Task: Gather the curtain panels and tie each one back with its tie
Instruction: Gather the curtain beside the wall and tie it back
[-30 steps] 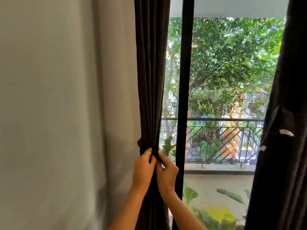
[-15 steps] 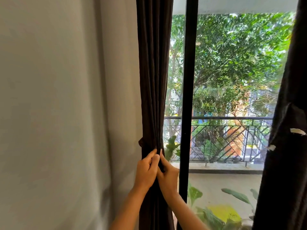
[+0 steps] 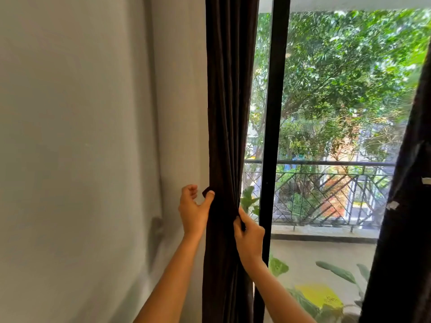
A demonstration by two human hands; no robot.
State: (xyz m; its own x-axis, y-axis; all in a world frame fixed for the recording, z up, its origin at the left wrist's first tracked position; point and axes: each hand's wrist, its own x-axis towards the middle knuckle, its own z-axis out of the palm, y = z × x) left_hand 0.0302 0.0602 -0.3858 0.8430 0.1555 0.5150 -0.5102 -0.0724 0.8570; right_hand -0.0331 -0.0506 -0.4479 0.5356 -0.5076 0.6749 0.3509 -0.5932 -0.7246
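The dark brown curtain panel [image 3: 229, 113] hangs gathered in narrow vertical pleats between the smooth grey wall [image 3: 93, 136] and the black window frame [image 3: 272, 113]. Your right hand [image 3: 248, 236] pinches the matte folds at its right edge, fingers curled in. Your left hand [image 3: 193, 210] sets its thumb on a small dark loop of the tie [image 3: 206, 191] at the left edge; the fingers curl beside it, and I cannot tell whether they hold anything. A second panel [image 3: 408, 229] hangs at far right.
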